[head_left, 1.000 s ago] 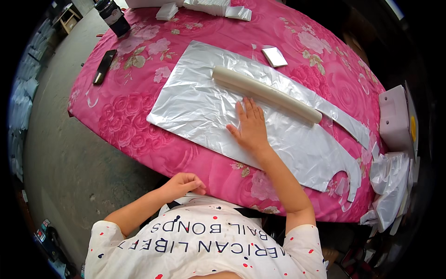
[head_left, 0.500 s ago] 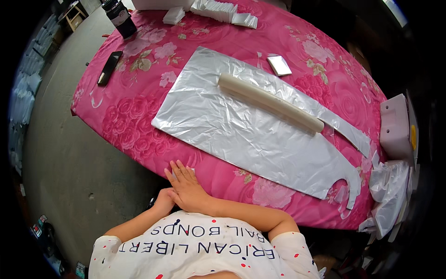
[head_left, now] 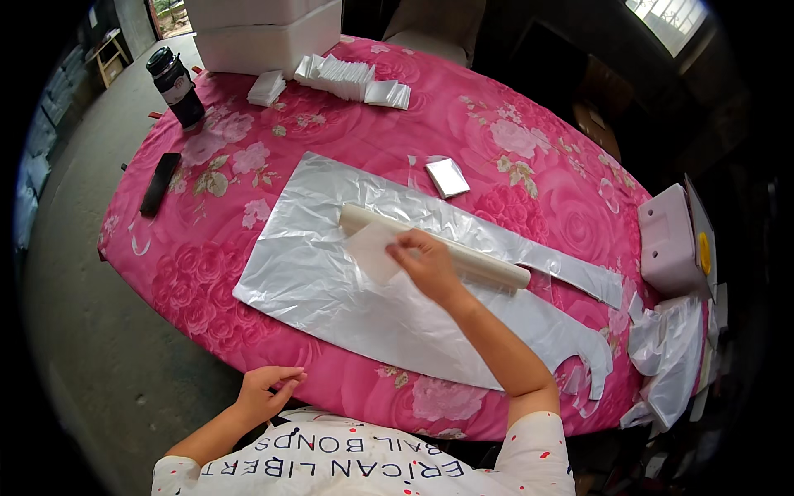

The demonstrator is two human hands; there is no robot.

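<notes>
My right hand [head_left: 423,260] reaches over the middle of the table, its fingertips pinched on a small, thin, whitish translucent folded plastic packet [head_left: 370,250]. The packet hangs over a pale cream roller tube [head_left: 447,248] and hides part of its left half. Under the tube, a stack of flat silvery-white plastic bags [head_left: 289,240] with cut-out handles at the right end lies spread on the cloth. By the near table edge, my left hand [head_left: 269,392] hovers with loosely bent fingers, a small gap between them and nothing visible inside.
A pink floral tablecloth [head_left: 207,273] covers the table. Beyond the bags lies a small white packet [head_left: 447,178]. Folded white packets [head_left: 339,78] stand in a row near a white foam box [head_left: 265,41]. A phone [head_left: 160,183], a dark bottle [head_left: 175,87], a pale bin [head_left: 672,240] and loose plastic [head_left: 666,339] line the sides.
My hands were together at the near table edge, right over left. The right has moved forward over the tube, carrying the packet. The left has drawn apart. The view has tilted up.
</notes>
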